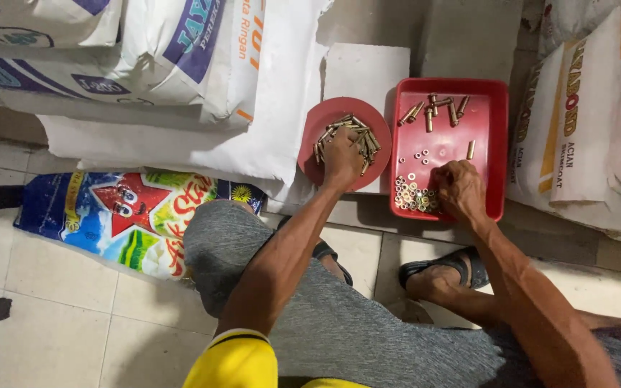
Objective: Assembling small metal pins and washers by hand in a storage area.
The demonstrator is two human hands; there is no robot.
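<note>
My left hand [342, 158] reaches into a round red dish [314, 122] and rests on a pile of brass-coloured bolts [350, 129]; its fingers curl down among them, and whether it grips any is hidden. My right hand [458, 188] lies in a square red tray [494, 115], fingers bent over a heap of small washers and nuts [411, 195] at the tray's near left corner. Several more brass bolts [436, 109] lie at the tray's far side.
Both containers sit on a white block [365, 66] by a grey wall. Stacked white sacks [181, 72] stand to the left and beige sacks [591, 122] to the right. A colourful bag [131, 215] lies on the tiled floor. My sandalled foot [443, 273] is below the tray.
</note>
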